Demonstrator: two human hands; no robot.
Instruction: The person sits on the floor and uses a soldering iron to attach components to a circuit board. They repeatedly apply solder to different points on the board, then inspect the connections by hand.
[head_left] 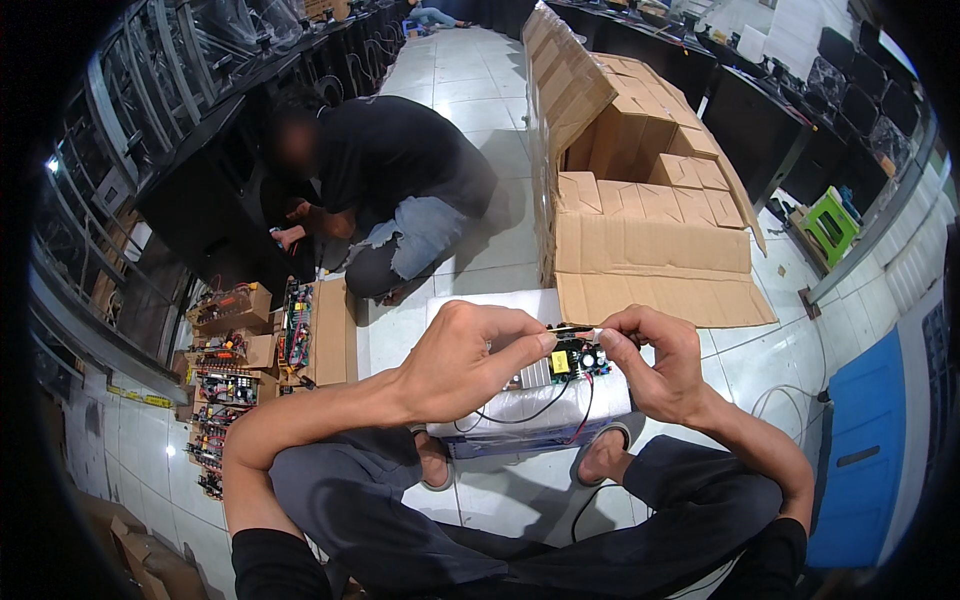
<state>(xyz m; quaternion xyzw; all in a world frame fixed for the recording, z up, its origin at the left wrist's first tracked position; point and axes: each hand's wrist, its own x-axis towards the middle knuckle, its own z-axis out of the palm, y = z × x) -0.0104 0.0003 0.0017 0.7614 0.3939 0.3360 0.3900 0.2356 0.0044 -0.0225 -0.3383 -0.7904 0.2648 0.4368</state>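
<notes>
In front of me a green circuit board with a yellow transformer and a silver heat sink lies on a white foam-wrapped box. Above it, my left hand is closed, pinching one end of a thin dark wire-like strip between thumb and fingertips. The other end reaches my right hand, whose thumb and forefinger press together on a small white piece that looks like a connector. Black and red wires hang from the board over the box.
Several circuit boards stand in cardboard at the left. A large open carton packed with boxes sits ahead on the right. A person crouches ahead on the left beside a black speaker-like cabinet. A green stool stands far right.
</notes>
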